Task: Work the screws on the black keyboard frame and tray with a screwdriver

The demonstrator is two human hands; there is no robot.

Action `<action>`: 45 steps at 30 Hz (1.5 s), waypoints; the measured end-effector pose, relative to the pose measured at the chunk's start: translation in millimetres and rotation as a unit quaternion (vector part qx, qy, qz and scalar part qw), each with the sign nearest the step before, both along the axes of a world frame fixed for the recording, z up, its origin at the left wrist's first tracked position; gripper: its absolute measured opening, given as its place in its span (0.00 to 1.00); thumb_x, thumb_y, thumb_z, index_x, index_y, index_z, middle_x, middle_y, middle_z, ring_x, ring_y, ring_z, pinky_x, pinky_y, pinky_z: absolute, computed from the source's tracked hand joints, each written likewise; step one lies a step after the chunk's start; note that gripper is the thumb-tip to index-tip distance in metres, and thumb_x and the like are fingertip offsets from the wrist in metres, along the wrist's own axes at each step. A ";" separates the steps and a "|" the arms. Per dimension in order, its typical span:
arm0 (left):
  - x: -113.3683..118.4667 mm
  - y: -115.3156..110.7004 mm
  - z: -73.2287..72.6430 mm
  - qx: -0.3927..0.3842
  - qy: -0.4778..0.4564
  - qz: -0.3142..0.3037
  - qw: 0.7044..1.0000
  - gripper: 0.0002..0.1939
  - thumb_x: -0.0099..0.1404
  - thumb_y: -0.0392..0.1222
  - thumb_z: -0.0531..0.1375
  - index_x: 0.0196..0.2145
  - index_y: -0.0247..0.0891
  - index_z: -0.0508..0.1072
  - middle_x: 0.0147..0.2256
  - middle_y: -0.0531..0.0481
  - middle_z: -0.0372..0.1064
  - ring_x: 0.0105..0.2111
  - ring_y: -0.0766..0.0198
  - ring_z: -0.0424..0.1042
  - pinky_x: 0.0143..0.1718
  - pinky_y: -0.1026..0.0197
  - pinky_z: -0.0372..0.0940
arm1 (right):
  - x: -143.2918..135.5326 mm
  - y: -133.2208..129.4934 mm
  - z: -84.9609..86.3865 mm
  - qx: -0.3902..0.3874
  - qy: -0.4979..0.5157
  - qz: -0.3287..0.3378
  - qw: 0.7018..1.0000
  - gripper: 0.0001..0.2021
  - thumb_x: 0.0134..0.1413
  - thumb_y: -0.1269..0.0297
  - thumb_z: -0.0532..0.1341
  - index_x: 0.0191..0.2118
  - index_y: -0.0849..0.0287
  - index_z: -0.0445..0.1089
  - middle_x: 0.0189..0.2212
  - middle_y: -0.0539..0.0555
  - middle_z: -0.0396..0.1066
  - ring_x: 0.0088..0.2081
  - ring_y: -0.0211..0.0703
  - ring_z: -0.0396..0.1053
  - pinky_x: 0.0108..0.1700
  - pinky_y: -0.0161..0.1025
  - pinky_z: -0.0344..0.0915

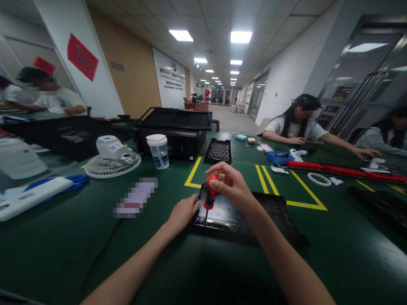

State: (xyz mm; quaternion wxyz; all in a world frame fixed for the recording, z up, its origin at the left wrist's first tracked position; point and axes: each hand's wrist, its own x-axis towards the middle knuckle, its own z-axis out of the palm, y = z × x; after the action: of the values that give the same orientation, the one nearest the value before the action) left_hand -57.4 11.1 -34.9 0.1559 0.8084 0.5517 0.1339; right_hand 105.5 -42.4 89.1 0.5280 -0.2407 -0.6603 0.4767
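My right hand (231, 185) is closed around the red and black handle of a screwdriver (210, 192). The screwdriver stands nearly upright, its shaft pointing down at the near left corner of a flat black panel (270, 212). A shiny metallic strip runs along the panel's near edge. At the panel's left edge, my left hand (184, 210) grips the rim with its fingers, which are partly hidden behind it. Whether the screwdriver's tip sits in a screw is too small to tell.
Beyond the panel stand a black tray of small parts (218, 151), a lidded plastic cup (158, 152) and a large black casing (174, 140). A white fan (112, 156) and a blurred phone-like object (136, 198) lie left. Across the table, a person (305, 120) reaches over red strips (346, 170).
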 end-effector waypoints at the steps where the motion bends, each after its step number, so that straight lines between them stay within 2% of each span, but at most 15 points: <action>1: 0.1 0.0 0.1 0.001 -0.001 0.000 1.000 0.17 0.65 0.47 0.45 0.48 0.42 0.63 0.40 0.45 0.71 0.38 0.59 0.71 0.35 0.63 0.60 | 0.1 -0.2 0.2 -0.002 -0.005 -0.002 1.000 0.10 0.47 0.65 0.62 0.37 0.60 0.65 0.25 0.48 0.62 0.28 0.32 0.63 0.26 0.29 0.63; 9: 0.0 0.0 -1.9 0.005 -0.008 0.000 1.000 0.17 0.65 0.48 0.45 0.48 0.41 0.64 0.39 0.45 0.71 0.37 0.59 0.71 0.36 0.63 0.61 | -0.3 -0.5 0.8 -0.008 0.000 -0.010 1.000 0.09 0.46 0.65 0.63 0.30 0.62 0.63 0.25 0.49 0.65 0.25 0.32 0.65 0.25 0.30 0.65; 20: -0.4 0.2 -5.5 0.017 -0.016 -0.002 1.000 0.19 0.65 0.50 0.45 0.49 0.42 0.63 0.38 0.45 0.71 0.36 0.59 0.71 0.35 0.63 0.61 | 0.2 -0.9 0.6 0.021 -0.007 -0.031 0.999 0.08 0.44 0.68 0.64 0.28 0.62 0.63 0.25 0.48 0.65 0.26 0.31 0.65 0.25 0.29 0.64; 31: 1.9 -1.2 -1.3 0.006 -0.008 0.004 1.000 0.18 0.65 0.48 0.45 0.49 0.41 0.63 0.40 0.44 0.71 0.38 0.59 0.71 0.36 0.63 0.61 | -0.8 -6.0 6.8 0.025 -0.047 -0.086 0.995 0.11 0.44 0.62 0.64 0.26 0.60 0.61 0.24 0.48 0.63 0.26 0.34 0.64 0.24 0.30 0.63; 45: 1.7 -1.1 -3.3 0.010 -0.014 -0.003 1.000 0.18 0.65 0.47 0.45 0.49 0.42 0.62 0.38 0.45 0.71 0.37 0.58 0.71 0.36 0.62 0.61 | -6.0 -11.9 7.8 0.034 -0.073 -0.147 0.986 0.13 0.44 0.60 0.63 0.26 0.60 0.59 0.23 0.49 0.64 0.25 0.35 0.65 0.22 0.31 0.63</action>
State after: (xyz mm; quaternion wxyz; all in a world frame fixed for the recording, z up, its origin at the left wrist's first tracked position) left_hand -55.7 10.0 -38.2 0.1559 0.8093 0.5461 0.1499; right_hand 99.5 -54.4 96.9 0.5506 -0.3514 -0.6703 0.3522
